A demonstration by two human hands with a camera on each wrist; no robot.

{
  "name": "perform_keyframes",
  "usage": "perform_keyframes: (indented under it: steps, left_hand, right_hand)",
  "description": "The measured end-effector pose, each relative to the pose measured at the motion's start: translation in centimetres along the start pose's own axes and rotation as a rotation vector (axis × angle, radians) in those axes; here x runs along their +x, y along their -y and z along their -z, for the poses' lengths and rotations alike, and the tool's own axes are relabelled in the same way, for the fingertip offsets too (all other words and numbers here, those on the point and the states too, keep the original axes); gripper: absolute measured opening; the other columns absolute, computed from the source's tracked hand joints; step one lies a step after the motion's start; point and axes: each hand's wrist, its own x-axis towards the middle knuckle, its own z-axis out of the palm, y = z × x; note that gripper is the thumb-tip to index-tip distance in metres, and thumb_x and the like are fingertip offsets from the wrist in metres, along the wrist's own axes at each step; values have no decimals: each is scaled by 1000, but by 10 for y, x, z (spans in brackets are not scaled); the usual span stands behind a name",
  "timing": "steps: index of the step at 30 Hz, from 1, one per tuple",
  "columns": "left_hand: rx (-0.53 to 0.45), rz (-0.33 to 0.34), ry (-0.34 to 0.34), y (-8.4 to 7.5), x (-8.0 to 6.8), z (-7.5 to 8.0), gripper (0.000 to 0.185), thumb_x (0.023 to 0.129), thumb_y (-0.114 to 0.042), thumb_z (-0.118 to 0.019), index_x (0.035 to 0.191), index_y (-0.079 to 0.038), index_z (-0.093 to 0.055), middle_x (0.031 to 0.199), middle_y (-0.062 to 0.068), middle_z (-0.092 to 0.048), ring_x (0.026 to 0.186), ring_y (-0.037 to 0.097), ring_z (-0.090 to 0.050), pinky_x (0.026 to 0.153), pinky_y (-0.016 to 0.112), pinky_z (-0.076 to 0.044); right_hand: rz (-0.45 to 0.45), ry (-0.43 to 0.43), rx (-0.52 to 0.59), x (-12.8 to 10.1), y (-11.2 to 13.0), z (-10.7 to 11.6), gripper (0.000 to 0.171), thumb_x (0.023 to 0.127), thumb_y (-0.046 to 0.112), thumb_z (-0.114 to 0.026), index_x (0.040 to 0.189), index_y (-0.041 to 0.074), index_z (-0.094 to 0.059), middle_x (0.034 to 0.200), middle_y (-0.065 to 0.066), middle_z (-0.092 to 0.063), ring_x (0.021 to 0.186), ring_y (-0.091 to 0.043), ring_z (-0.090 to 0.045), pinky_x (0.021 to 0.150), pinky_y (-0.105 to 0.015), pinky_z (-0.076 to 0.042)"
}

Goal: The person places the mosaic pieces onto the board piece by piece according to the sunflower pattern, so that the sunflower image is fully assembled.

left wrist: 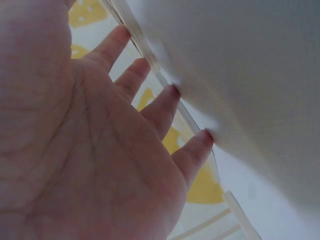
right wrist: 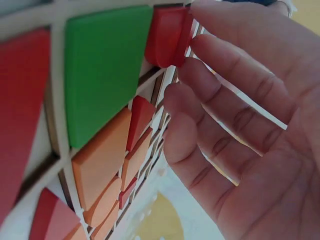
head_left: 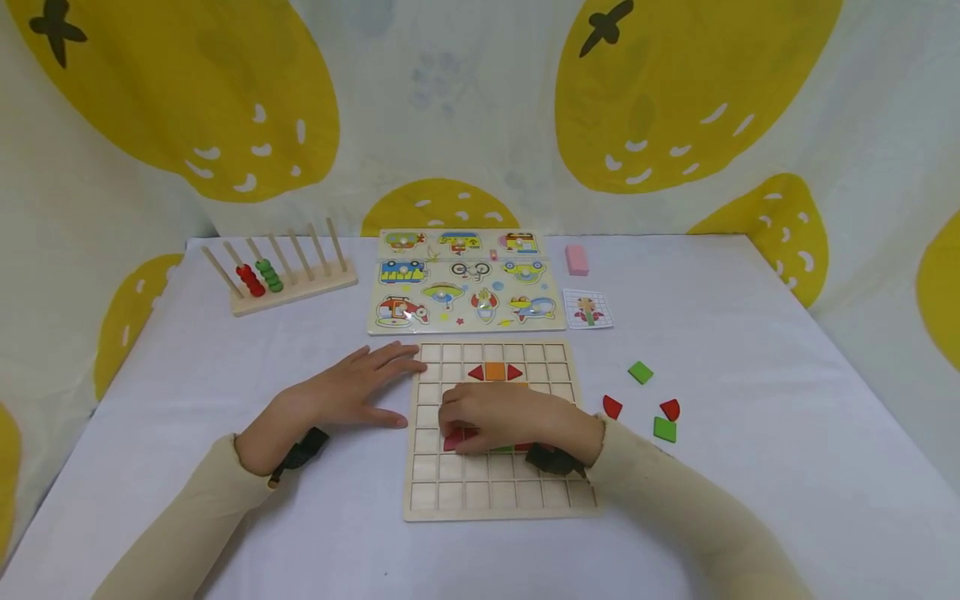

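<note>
My right hand [head_left: 498, 417] is over the wooden grid board [head_left: 502, 497], pinching a red piece [head_left: 452, 442] with thumb and fingertips at a square left of the middle. In the right wrist view that red piece [right wrist: 167, 35] is beside a green square [right wrist: 107, 70] set in the grid; its exact seating is hard to tell. Orange pieces [right wrist: 102, 155] and more red ones lie in other squares, partly under my hand in the head view. My left hand [head_left: 352, 387] is spread flat by the board's left edge, its fingertips touching the rim.
Right of the board lie loose green squares [head_left: 641, 372] and red quarter-round pieces [head_left: 612, 407]. Behind it are a vehicle peg puzzle [head_left: 465, 321], a pattern card [head_left: 588, 309] and a pink block [head_left: 577, 259]. A peg stand [head_left: 296, 292] with red and green beads is at back left.
</note>
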Motion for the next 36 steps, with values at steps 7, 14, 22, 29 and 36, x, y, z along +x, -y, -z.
perform_keyframes:
  steps: [7, 14, 22, 29, 36]
  left_hand:
    - [-4, -5, -4, 1, 0, 0, 74, 86, -45, -72, 147, -19, -39, 157, 10, -29, 145, 32, -25, 114, 63, -16]
    - [-4, -4, -4, 1, 1, 0, 74, 85, -44, -73, 146, -19, -40, 157, 10, -29, 146, 32, -23, 114, 63, -15]
    - [-20, 2, -4, 1, 0, -1, 74, 85, -45, -73, 146, -20, -40, 157, 9, -30, 145, 32, -24, 115, 63, -15]
    - [-15, -2, -5, 0, 0, 0, 74, 85, -44, -73, 146, -20, -40, 156, 10, -30, 145, 32, -24, 115, 62, -16]
    - [-12, 11, -2, 0, -1, 0, 73, 86, -45, -72, 147, -21, -40, 157, 10, -29, 146, 32, -23, 115, 62, -15]
  right_hand:
    - [-24, -3, 16, 3, 2, -1, 11, 89, 24, -73, 94, 16, -66, 85, 6, -54, 79, -7, -49, 65, -16, -42]
    - [-59, 10, 36, 4, 4, -1, 11, 88, 22, -75, 93, 16, -67, 80, 7, -54, 75, -6, -49, 63, -16, -41]
    - [-63, 19, 62, 2, 4, -1, 9, 88, 21, -74, 93, 16, -67, 79, 10, -54, 74, -5, -49, 63, -15, -41]
    - [-49, 2, 82, 0, 3, -2, 9, 88, 18, -73, 93, 15, -67, 80, 6, -56, 74, -6, -49, 63, -15, -41]
    - [-48, 4, 72, -3, 3, -2, 11, 89, 23, -73, 96, 16, -67, 82, 7, -56, 76, -6, -49, 65, -15, -41]
